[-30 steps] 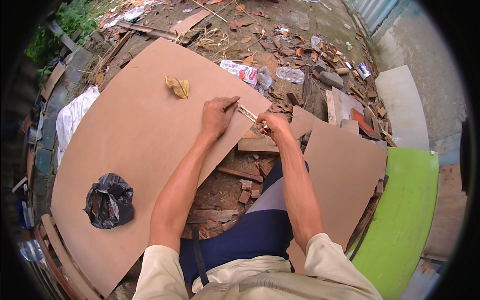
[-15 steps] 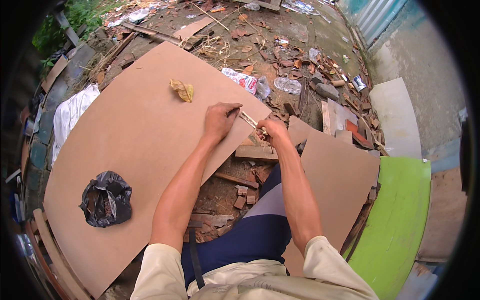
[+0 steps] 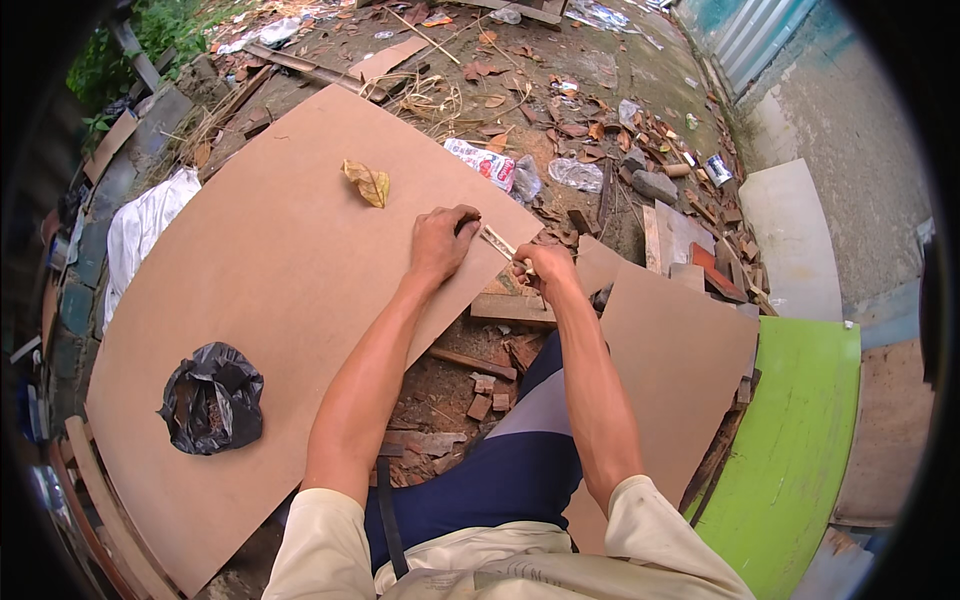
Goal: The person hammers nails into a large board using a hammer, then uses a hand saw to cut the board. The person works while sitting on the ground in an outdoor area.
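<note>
A large brown board (image 3: 270,270) lies flat before me, its right corner under both hands. My left hand (image 3: 443,243) rests on it near the right edge, fingers curled and the thumb and forefinger brought together; what they may pinch is too small to make out. My right hand (image 3: 547,268) is closed round a slim, pale, strip-like tool (image 3: 497,242) whose exact kind I cannot tell. The tool's far end points up and left over the board's edge, close to my left fingertips. On the board lie a dry yellow leaf (image 3: 367,184) and an open black plastic bag (image 3: 213,400) with small brown bits inside.
A second brown board (image 3: 680,360) lies to my right, beside a lime-green panel (image 3: 790,440). Beneath the large board's edge is a wooden block (image 3: 512,307), with broken wood pieces around it. Leaves, wrappers and scraps litter the ground toward the concrete wall (image 3: 850,200).
My left fingers are drawn in slightly more. My right hand and the tool have shifted only a little; the boards and bag stay where they were.
</note>
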